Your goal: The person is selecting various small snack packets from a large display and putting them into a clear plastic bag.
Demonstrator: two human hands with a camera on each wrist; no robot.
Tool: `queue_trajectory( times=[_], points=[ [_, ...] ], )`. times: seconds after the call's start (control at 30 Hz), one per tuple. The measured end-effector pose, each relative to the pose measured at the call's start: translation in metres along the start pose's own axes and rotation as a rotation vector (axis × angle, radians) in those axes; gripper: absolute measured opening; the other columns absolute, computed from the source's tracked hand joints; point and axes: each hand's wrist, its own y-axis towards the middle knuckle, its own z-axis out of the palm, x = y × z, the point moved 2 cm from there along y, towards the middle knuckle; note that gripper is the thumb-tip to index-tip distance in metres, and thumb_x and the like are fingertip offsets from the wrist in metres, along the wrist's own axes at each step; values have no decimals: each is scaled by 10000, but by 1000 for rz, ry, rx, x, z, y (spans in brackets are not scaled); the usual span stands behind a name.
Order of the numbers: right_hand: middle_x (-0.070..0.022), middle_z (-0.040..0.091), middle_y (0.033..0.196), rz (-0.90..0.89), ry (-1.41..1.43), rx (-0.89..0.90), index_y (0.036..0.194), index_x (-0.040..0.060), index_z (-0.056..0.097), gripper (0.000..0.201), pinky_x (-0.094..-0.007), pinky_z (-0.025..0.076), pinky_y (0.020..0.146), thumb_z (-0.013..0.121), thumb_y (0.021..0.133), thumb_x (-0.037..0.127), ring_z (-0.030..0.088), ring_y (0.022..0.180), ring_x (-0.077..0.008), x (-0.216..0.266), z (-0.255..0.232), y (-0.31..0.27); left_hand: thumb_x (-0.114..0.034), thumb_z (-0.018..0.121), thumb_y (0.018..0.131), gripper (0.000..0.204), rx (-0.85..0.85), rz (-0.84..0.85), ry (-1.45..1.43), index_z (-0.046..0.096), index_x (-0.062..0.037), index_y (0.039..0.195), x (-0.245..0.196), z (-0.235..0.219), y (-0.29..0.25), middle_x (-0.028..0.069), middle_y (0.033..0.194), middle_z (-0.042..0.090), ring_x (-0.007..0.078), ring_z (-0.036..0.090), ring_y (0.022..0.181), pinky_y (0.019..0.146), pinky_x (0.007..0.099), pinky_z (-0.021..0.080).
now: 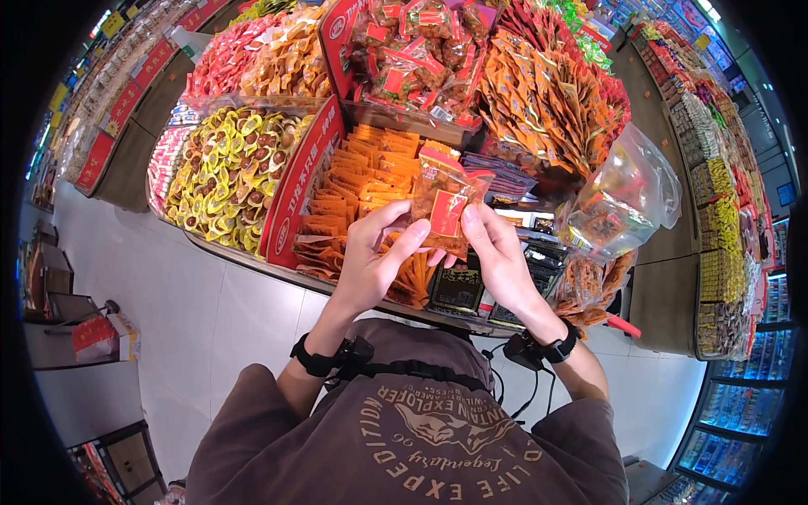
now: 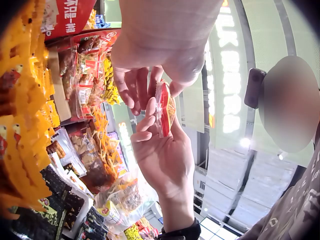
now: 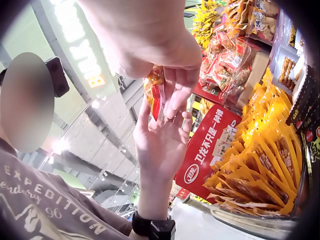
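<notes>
A small clear snack packet with a red label (image 1: 447, 210) is held up in front of the body over the bins. The left hand (image 1: 376, 257) pinches its left side between thumb and fingers, and the right hand (image 1: 502, 259) pinches its right side. Seen edge-on in the left wrist view, the packet (image 2: 164, 110) lies between both hands' fingertips. Part of it (image 3: 156, 95) also shows between the hands in the right wrist view. Orange packets (image 1: 362, 181) stand in rows just behind the hands.
A clear plastic bag (image 1: 619, 198) with packets inside rests at the right of the display. Yellow-wrapped snacks (image 1: 231, 172) fill a bin at the left, beside a red divider (image 1: 305, 185). Black packets (image 1: 457, 288) lie near the front edge.
</notes>
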Motion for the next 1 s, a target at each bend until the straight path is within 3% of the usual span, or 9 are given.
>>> queue_trajectory(
  times=[0.27, 0.5, 0.67, 0.9, 1.0],
  points=[
    [-71, 662, 963, -19, -11, 4, 1257, -1, 540, 422, -253, 501, 636, 421, 1062, 354, 656, 757, -118, -5, -1, 0, -110, 624, 948, 321, 2, 70, 116, 594, 84, 1202, 5, -6, 0, 118, 1040, 689, 144, 635, 958, 888, 300, 481],
    [-88, 653, 976, -38, -65, 13, 1285, -3, 519, 391, -268, 510, 642, 467, 1051, 307, 662, 759, -129, -1, 1, -1, -98, 631, 943, 326, -22, 114, 187, 594, 79, 1214, 10, -13, -2, 146, 1041, 706, 164, 655, 972, 897, 302, 485],
    [-90, 657, 976, -62, -96, 36, 1295, -6, 507, 402, -275, 512, 646, 469, 1050, 311, 664, 752, -132, 0, 3, 0, -77, 628, 940, 310, -54, 121, 191, 600, 77, 1208, 9, -15, -4, 137, 1008, 717, 160, 666, 952, 873, 297, 497],
    [-82, 676, 856, -21, -86, 56, 1162, -24, 569, 429, -274, 516, 640, 388, 1070, 354, 666, 736, -131, -6, 1, 5, -94, 714, 884, 271, -104, 75, 203, 641, 46, 1104, 11, -16, -7, 72, 903, 702, 108, 644, 813, 757, 257, 498],
    [-81, 678, 844, -23, -77, 63, 1133, -26, 580, 427, -271, 517, 634, 381, 1073, 348, 668, 734, -132, -6, 0, 6, -98, 736, 867, 272, -56, 160, 248, 639, 39, 1081, 7, -13, -6, 55, 882, 691, 91, 618, 759, 722, 246, 486]
  ],
)
